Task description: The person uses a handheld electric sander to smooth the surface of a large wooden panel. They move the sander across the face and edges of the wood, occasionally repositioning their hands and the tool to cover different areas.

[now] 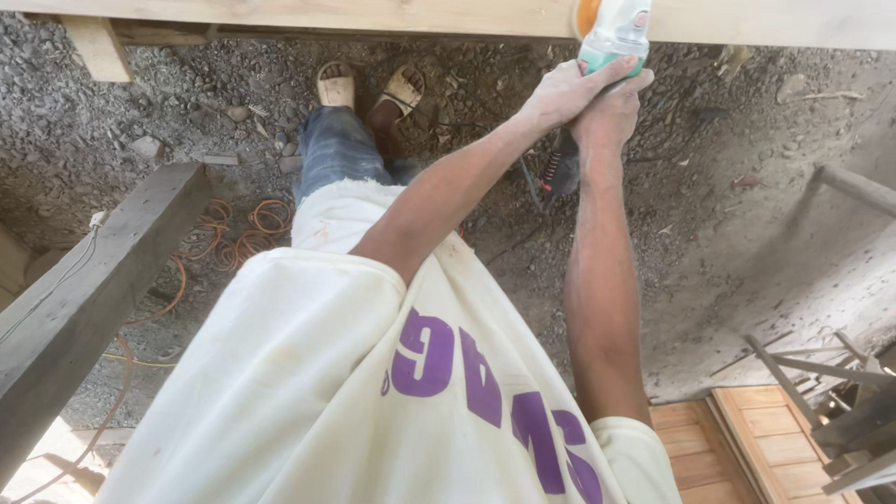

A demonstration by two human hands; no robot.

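My fingers (597, 79) wrap both hands, left hand (569, 93) over right hand (611, 112), tight around the sander (616, 33) pressed against the plank (373, 14) at its near edge, so I judge sanding underway, needing steady pressure along that edge.

A single head-worn camera looks steeply down the wearer's own torso and outstretched arms, close to the shirt filling the lower frame, with gravel ground (728, 187) farther off and a wooden beam (373, 14) along the top edge.
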